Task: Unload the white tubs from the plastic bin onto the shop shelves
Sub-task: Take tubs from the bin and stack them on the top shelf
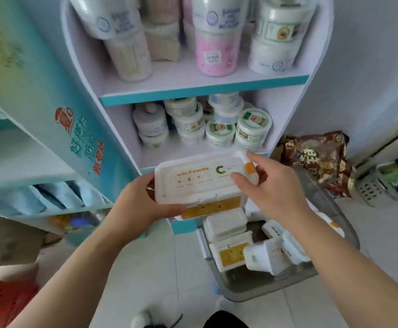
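White tub (200, 181) clasped at both short ends.
Left grip (141, 204) at 9 o'clock, right grip (271, 185) at 3, both curled round it; likely light, stiff, slick.

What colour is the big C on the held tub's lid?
Green, on the white tub; head view.

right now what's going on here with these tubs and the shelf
A person is restocking: both hands hold a white tub in front of the shelf unit, left hand gripping its left end, right hand pinching the right end. More tubs lie jumbled in the plastic bin on the floor below. Its shelves carry round jars.
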Demonstrator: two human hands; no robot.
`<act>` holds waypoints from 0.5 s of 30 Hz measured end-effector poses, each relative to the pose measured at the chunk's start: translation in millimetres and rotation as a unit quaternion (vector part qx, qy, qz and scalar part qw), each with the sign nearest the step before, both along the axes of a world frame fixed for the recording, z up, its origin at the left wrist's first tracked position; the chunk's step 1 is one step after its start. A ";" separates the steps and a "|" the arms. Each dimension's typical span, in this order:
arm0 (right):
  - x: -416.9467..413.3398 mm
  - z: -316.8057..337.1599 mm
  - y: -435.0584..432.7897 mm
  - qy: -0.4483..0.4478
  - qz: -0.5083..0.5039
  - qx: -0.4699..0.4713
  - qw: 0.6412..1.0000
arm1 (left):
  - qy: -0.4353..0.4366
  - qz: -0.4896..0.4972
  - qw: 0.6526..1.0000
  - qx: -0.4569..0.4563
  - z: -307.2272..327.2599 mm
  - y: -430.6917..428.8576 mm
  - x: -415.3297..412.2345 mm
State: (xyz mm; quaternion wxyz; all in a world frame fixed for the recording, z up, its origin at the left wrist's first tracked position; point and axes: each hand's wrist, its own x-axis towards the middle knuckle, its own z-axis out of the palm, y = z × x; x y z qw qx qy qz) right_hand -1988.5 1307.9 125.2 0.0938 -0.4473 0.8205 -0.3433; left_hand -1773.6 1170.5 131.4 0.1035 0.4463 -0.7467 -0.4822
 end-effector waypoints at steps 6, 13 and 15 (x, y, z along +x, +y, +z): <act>84.0 88.7 -55.9 -0.006 0.058 -0.098 0.994 | 0.113 0.050 0.991 -0.060 74.8 -32.9 95.5; 202.2 146.8 -124.8 -0.042 0.119 -0.200 0.972 | 0.220 0.084 0.966 -0.107 141.3 -75.3 220.8; 234.2 163.0 -145.6 -0.056 0.163 -0.210 0.962 | 0.229 0.086 0.961 -0.125 156.7 -92.4 255.8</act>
